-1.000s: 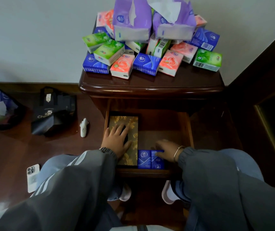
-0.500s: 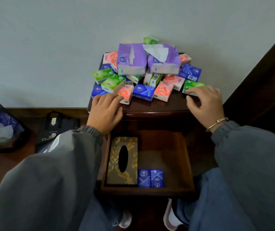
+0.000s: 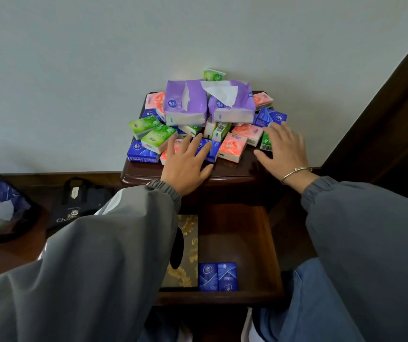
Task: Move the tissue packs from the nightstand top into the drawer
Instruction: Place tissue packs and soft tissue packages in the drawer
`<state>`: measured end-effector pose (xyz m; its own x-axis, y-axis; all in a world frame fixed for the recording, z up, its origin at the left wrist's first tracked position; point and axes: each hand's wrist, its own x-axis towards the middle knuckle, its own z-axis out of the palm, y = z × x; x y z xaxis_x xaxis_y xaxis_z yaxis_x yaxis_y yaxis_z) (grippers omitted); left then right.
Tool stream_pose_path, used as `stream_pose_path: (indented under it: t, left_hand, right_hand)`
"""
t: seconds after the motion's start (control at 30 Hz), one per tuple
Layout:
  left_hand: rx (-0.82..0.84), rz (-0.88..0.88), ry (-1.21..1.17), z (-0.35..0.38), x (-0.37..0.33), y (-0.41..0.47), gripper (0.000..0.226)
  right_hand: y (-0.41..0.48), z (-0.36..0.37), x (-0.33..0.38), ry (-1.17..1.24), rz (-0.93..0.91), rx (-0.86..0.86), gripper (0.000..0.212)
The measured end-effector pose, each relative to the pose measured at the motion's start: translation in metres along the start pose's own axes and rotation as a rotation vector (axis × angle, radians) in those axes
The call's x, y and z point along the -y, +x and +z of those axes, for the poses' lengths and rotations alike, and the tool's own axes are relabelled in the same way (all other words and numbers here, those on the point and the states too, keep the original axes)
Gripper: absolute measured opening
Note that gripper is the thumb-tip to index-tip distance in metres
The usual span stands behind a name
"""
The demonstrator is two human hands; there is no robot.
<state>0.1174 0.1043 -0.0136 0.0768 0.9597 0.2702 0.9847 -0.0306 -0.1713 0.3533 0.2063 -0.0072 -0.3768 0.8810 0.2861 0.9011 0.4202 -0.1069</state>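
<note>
step in hand: grab the next packs off the nightstand top (image 3: 232, 172). most of the tissue packs (image 3: 232, 148) sit heaped there against the wall; only two blue packs (image 3: 217, 276) lie in the drawer (image 3: 237, 233), at its front, just beside a gold tissue box (image 3: 188, 267). judgement: task is early.

left hand (image 3: 188, 166): palm down, fingers spread wide, tips over a blue pack (image 3: 212, 150) at the front edge of the heap. no grip yet. right hand (image 3: 283, 151): palm down, fingers spread, over a green pack (image 3: 265, 143) at the right edge. holding nothing. can't tell if either hand presses or only hovers. both forearms reach forward over the open drawer.

how to do it well:
- take front-row packs first, one per hand, pinch across the short sides
- leave the two purple packs (image 3: 185, 104) on top alone for now; pulling from under them likely topples the heap
- drop into the bare drawer floor right of the gold box, line up next to the blue pair
</note>
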Motion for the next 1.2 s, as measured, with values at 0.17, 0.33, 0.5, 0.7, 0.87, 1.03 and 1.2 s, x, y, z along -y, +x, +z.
stream_pose_path:
  t: [0.17,0.33,0.5,0.7,0.87,1.03,1.2]
  left_hand:
    - [0.061,-0.034,0.035,0.01,-0.001,0.003,0.063]
    - [0.029,0.024,-0.003,0.005,0.001,0.005,0.058]
    - [-0.006,0.069,0.002,0.001,0.008,0.005,0.055]
    - [0.022,0.003,0.005,-0.001,0.0,0.009,0.059]
    - [0.069,-0.016,-0.042,-0.002,-0.01,0.01,0.053]
    - [0.026,-0.113,-0.171,-0.004,-0.014,0.005,0.057]
    - [-0.21,-0.266,-0.586,-0.01,-0.017,-0.007,0.063]
  right_hand:
    - [-0.002,0.005,-0.02,-0.002,0.136,0.007,0.071]
    - [-0.008,0.014,-0.031,0.032,0.128,0.163,0.074]
    - [-0.009,0.007,-0.033,-0.003,0.072,0.09,0.06]
    - [-0.005,-0.004,-0.032,0.069,0.055,0.079,0.046]
    - [-0.004,-0.005,-0.028,0.154,0.137,0.123,0.042]
    - [-0.009,-0.006,-0.021,0.157,0.205,0.105,0.04]
    - [-0.031,-0.014,-0.001,0.407,0.308,-0.216,0.048]
